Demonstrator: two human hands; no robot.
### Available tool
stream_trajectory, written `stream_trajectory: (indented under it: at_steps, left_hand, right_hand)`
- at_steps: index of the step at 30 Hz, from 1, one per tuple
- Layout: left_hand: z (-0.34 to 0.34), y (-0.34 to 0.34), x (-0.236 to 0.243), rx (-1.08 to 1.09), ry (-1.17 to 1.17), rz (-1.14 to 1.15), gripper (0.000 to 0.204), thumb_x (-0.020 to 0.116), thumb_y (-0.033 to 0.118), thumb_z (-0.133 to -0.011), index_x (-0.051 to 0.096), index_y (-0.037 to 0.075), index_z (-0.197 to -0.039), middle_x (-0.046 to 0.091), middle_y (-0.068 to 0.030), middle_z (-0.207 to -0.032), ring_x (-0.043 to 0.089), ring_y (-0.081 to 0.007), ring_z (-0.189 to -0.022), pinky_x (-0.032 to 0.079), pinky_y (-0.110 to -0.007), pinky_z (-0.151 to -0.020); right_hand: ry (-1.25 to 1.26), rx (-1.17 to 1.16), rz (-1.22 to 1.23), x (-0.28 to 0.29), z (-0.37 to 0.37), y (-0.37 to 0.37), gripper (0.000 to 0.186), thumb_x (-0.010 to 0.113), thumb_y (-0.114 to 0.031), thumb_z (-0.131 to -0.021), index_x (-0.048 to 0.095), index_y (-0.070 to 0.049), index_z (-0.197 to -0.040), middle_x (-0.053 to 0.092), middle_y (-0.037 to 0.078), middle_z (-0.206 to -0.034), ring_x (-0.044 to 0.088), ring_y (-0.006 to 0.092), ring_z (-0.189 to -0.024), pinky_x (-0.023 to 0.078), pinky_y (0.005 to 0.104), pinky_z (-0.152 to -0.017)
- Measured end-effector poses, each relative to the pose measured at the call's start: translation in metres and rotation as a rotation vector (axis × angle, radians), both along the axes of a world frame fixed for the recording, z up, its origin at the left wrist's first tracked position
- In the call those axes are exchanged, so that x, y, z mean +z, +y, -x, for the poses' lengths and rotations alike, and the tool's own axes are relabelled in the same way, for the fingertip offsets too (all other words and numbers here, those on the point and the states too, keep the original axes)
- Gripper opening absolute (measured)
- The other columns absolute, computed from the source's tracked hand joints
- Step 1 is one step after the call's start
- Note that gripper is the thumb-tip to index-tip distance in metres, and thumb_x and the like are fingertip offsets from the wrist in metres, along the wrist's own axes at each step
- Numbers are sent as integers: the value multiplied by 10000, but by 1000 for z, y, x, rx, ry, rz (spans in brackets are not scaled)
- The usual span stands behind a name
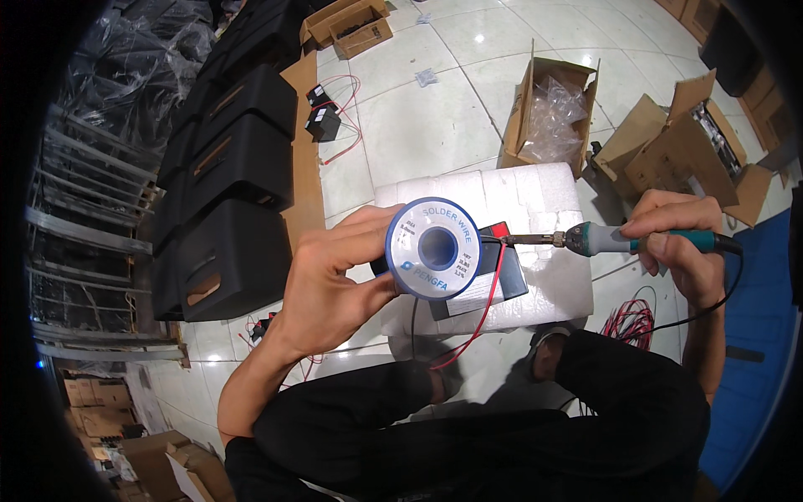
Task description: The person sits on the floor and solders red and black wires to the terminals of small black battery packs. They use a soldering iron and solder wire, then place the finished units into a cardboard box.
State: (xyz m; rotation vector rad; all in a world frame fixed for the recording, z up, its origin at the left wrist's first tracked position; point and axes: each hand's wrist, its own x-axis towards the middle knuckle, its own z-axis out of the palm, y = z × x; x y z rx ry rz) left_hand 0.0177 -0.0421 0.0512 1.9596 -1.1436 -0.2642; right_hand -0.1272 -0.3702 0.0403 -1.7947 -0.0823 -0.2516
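Observation:
My left hand (335, 280) grips a blue and white spool of solder wire (433, 248), held flat-face up over a small black battery (502, 280). The battery rests on a white foam block (544, 197) and carries a red lead and a black lead. My right hand (682, 238) holds a teal-handled soldering iron (623, 241) level. Its metal tip points left and meets the battery's red terminal (500, 232) beside the spool.
Black speaker boxes (238, 159) are stacked at the left on cardboard. Open cardboard boxes (552, 109) stand on the white tiled floor behind the foam. Red and black wires (631, 322) lie coiled near my right knee. A blue sheet (753, 351) covers the floor at the right.

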Motion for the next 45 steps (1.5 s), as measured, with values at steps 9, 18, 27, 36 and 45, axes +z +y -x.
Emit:
stream_trajectory:
  at_steps: [9, 18, 27, 36, 45]
  left_hand:
    - [1, -2, 0, 15, 28, 24, 413, 816, -62, -675, 732, -5, -1076, 725, -150, -1119, 673, -275, -1064, 503, -369, -936]
    - [1, -3, 0, 9, 30, 28, 382, 800, -64, -695, 733, -13, -1068, 731, -145, -1097, 674, -269, -1050, 500, -376, -936]
    - [0, 5, 7, 159, 89, 116, 264, 772, -54, -730, 739, -53, -992, 742, -126, -962, 656, -204, -965, 485, -332, -901]
    - [3, 8, 7, 279, 219, 136, 296, 754, -57, -756, 704, -82, -1046, 726, -111, -1017, 634, -159, -974, 473, -307, -912]
    - [-28, 32, -13, 538, 442, 407, 345, 716, 82, -901, 626, -57, -1204, 695, -130, -1125, 645, -162, -1055, 463, -336, -1011]
  right_hand:
    - [59, -28, -30, 1, 0, 1, 354, 645, -230, -757, 751, 71, -909, 651, 186, -773, 562, 143, -514, 416, 246, -428]
    - [64, -30, -46, 1, 0, 2, 354, 644, -229, -758, 750, 72, -911, 648, 189, -774, 563, 144, -518, 415, 242, -425]
    - [9, 0, -1, 0, -1, 1, 352, 646, -234, -755, 754, 61, -913, 648, 181, -763, 558, 137, -511, 416, 243, -426]
    - [7, 24, 31, 3, 1, -1, 336, 590, -155, -736, 761, 54, -937, 651, 144, -739, 560, 116, -561, 411, 242, -491]
    - [-125, -65, -224, -9, 7, -16, 379, 577, -175, -821, 696, 124, -1022, 626, 174, -781, 518, 129, -527, 390, 238, -436]
